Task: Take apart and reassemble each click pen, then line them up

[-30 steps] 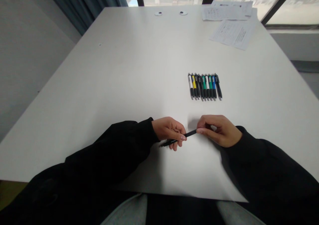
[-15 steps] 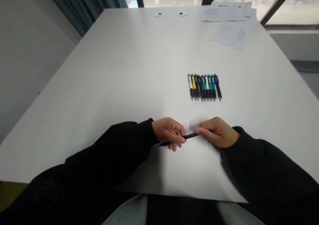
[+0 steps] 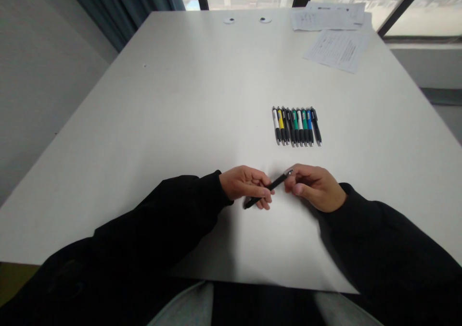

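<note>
My left hand [image 3: 247, 184] is closed on a black pen [image 3: 277, 181], its thumb lying over the barrel. The pen slants up to the right, and its silver end points at my right hand [image 3: 314, 185]. Loosely curled, my right hand has its fingertips close by that end, with the thumb apart from the index finger; whether a finger touches the pen I cannot tell. Beyond my hands lies a row of pens [image 3: 299, 126] side by side, with white, yellow, black, green and blue barrels and dark grips.
All of this is on a large white table [image 3: 173, 114]. Printed papers [image 3: 335, 49] lie at the far right, near the window. Two small white eye-like ovals [image 3: 265, 20] sit at the far edge. A blue-grey curtain [image 3: 126, 8] hangs behind the left corner.
The pen has swung to a steeper slant, its right end now raised with silver showing. My right thumb and fingers have come off the barrel. The row of pens is unchanged.
</note>
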A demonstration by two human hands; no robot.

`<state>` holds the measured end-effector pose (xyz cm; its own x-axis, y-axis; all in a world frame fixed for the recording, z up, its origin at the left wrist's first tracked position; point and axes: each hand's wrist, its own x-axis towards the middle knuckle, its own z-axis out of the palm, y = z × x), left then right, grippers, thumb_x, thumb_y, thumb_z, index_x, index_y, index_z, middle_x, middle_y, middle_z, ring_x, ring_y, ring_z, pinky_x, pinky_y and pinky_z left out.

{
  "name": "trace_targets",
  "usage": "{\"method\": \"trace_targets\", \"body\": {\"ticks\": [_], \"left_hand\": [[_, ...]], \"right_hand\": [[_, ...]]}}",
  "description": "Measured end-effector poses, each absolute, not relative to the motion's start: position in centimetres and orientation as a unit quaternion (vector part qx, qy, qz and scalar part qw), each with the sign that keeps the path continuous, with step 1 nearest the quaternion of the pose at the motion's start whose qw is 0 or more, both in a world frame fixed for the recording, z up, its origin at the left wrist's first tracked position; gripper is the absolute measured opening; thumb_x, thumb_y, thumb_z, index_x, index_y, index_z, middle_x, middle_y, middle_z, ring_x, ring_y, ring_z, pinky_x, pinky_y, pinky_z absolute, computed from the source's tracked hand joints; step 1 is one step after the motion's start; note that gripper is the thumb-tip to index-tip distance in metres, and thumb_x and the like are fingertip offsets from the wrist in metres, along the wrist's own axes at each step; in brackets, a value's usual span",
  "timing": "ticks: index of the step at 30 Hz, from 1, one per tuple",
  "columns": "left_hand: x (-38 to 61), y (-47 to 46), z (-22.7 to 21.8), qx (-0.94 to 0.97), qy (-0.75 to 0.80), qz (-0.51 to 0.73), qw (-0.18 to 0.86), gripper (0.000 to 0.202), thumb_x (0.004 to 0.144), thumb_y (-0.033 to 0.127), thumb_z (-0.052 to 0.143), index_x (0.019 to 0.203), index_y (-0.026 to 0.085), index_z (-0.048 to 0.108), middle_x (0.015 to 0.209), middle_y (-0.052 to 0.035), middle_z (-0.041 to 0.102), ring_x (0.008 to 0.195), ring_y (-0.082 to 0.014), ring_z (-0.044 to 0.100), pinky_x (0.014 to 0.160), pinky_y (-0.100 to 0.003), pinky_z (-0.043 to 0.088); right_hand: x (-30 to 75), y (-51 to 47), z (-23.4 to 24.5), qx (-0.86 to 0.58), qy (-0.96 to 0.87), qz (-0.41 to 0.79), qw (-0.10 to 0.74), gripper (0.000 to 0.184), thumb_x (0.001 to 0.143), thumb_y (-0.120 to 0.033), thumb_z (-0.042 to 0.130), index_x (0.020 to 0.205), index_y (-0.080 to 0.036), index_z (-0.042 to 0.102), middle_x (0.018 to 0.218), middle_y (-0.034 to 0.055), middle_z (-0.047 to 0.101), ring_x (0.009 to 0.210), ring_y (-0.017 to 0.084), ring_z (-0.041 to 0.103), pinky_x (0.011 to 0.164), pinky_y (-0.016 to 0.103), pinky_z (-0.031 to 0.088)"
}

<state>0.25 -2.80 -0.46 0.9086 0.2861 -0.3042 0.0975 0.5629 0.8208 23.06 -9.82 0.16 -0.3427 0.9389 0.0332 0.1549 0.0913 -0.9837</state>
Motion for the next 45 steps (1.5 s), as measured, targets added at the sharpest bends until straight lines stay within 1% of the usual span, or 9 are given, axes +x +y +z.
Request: {"method": "trace_targets", "body": {"ticks": [3, 7, 15, 18, 21, 27, 34, 39, 45], "left_hand": [[0.5, -2.3, -0.6, 0.485, 0.203, 0.206, 0.826, 0.032, 0.063, 0.031, 0.088, 0.081, 0.010, 0.072, 0.083, -0.0076, 0.070, 0.080, -0.0154, 0.067, 0.075, -0.026, 0.054], [0.6, -1.9, -1.6, 0.467, 0.239, 0.306, 0.794, 0.030, 0.061, 0.031, 0.088, 0.080, 0.012, 0.074, 0.072, -0.0034, 0.068, 0.065, -0.0112, 0.061, 0.064, -0.024, 0.050], [0.7, -2.0, -1.4, 0.418, 0.305, 0.291, 0.805, 0.037, 0.057, 0.028, 0.090, 0.082, 0.010, 0.068, 0.066, -0.0020, 0.069, 0.055, -0.0108, 0.065, 0.057, -0.022, 0.054], [0.6, -2.0, -0.9, 0.401, 0.317, 0.298, 0.806, 0.039, 0.055, 0.026, 0.091, 0.079, 0.010, 0.064, 0.066, -0.0030, 0.070, 0.058, -0.0136, 0.068, 0.058, -0.023, 0.056], [0.3, -2.0, -0.8, 0.390, 0.311, 0.274, 0.822, 0.039, 0.059, 0.028, 0.089, 0.083, 0.010, 0.066, 0.071, -0.0060, 0.073, 0.061, -0.0175, 0.071, 0.058, -0.027, 0.058], [0.2, -2.4, -0.5, 0.433, 0.300, 0.166, 0.834, 0.046, 0.058, 0.030, 0.090, 0.091, 0.007, 0.068, 0.073, -0.0103, 0.074, 0.060, -0.0212, 0.072, 0.056, -0.030, 0.058], [0.6, -2.8, -1.0, 0.496, 0.298, 0.151, 0.802, 0.043, 0.058, 0.030, 0.090, 0.083, 0.008, 0.062, 0.073, -0.0107, 0.075, 0.064, -0.0181, 0.073, 0.060, -0.024, 0.056], [0.5, -2.7, -1.6, 0.497, 0.280, 0.195, 0.798, 0.044, 0.056, 0.027, 0.091, 0.076, 0.010, 0.056, 0.067, -0.0060, 0.072, 0.062, -0.0180, 0.072, 0.062, -0.027, 0.057], [0.5, -2.6, -1.9, 0.492, 0.268, 0.207, 0.802, 0.044, 0.056, 0.027, 0.091, 0.075, 0.010, 0.054, 0.069, -0.0073, 0.072, 0.063, -0.0187, 0.072, 0.062, -0.029, 0.057]], "right_hand": [[22.3, -10.1, -0.2, -0.393, -0.601, 0.586, 0.375, 0.052, 0.076, -0.035, 0.079, 0.118, -0.022, 0.050, 0.096, 0.0072, 0.069, 0.071, 0.015, 0.062, 0.065, 0.030, 0.052], [21.3, -10.5, -0.3, -0.403, -0.611, 0.586, 0.348, 0.052, 0.081, -0.028, 0.075, 0.121, -0.024, 0.043, 0.112, 0.0100, 0.067, 0.078, 0.014, 0.064, 0.068, 0.031, 0.054], [20.8, -10.5, 0.0, -0.354, -0.576, 0.625, 0.390, 0.038, 0.080, -0.020, 0.075, 0.107, -0.022, 0.048, 0.097, 0.0050, 0.071, 0.075, 0.012, 0.063, 0.065, 0.027, 0.052], [21.2, -10.3, 0.0, -0.366, -0.524, 0.637, 0.431, 0.021, 0.084, -0.024, 0.071, 0.097, -0.019, 0.056, 0.088, 0.0057, 0.072, 0.066, 0.012, 0.063, 0.053, 0.023, 0.048], [22.5, -9.8, -0.2, -0.382, -0.449, 0.648, 0.483, 0.021, 0.082, -0.031, 0.074, 0.090, -0.018, 0.060, 0.077, 0.0057, 0.073, 0.054, 0.012, 0.061, 0.043, 0.022, 0.041], [23.3, -8.1, 0.1, -0.368, -0.340, 0.641, 0.582, 0.019, 0.081, -0.036, 0.073, 0.089, -0.020, 0.067, 0.052, -0.0036, 0.059, 0.043, 0.008, 0.045, 0.049, 0.024, 0.037], [19.1, -4.7, 0.6, -0.267, -0.291, 0.765, 0.509, 0.040, 0.087, -0.050, 0.056, 0.075, -0.013, 0.067, 0.050, -0.0041, 0.036, 0.046, 0.009, 0.034, 0.043, 0.022, 0.026], [17.7, -3.7, 0.5, -0.214, -0.300, 0.798, 0.477, 0.052, 0.088, -0.055, 0.046, 0.063, -0.013, 0.062, 0.049, -0.0028, 0.036, 0.045, 0.010, 0.033, 0.042, 0.021, 0.026], [17.4, -3.7, 0.7, -0.199, -0.302, 0.799, 0.480, 0.047, 0.086, -0.049, 0.047, 0.059, -0.013, 0.060, 0.049, -0.0026, 0.037, 0.043, 0.009, 0.033, 0.041, 0.021, 0.028]]}}
